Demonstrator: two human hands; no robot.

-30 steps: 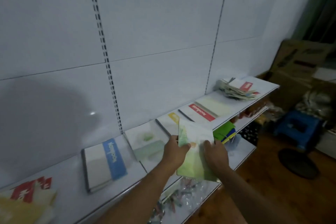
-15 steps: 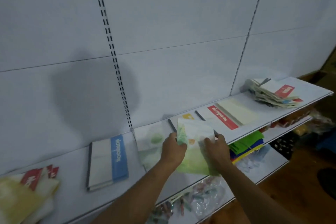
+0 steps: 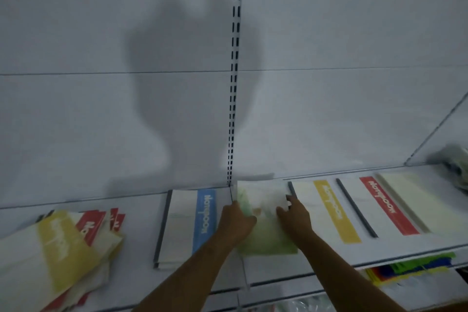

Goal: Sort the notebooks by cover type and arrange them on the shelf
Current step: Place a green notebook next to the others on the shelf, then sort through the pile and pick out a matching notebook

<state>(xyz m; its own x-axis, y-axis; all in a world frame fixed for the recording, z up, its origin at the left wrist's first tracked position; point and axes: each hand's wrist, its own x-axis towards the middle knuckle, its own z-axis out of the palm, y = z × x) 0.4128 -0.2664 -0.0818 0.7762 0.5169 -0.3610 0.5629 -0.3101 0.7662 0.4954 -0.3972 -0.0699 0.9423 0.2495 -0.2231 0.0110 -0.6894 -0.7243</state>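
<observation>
Item in hand: pale green soft-cover notebook (image 3: 263,213), lying flat on the white metal shelf (image 3: 291,273), between the blue-banded notebook stack (image 3: 188,225) and the yellow-banded notebook (image 3: 326,210).
Left hand (image 3: 236,221): grip curled over the notebook's left edge, holding it.
Right hand (image 3: 293,216): fingers on the cover near its right edge; pinch or press cannot be told.
Purpose, judged: both hands square the item into its own row slot.
Unsorted: loose yellow and red notebook pile (image 3: 58,253) at far left.

White shelf (image 3: 141,284): loose notebook pile (image 3: 58,248) left, blue-band (image 3: 186,228), green (image 3: 263,223), yellow-band (image 3: 326,210), red-band (image 3: 390,205) notebooks flat
</observation>
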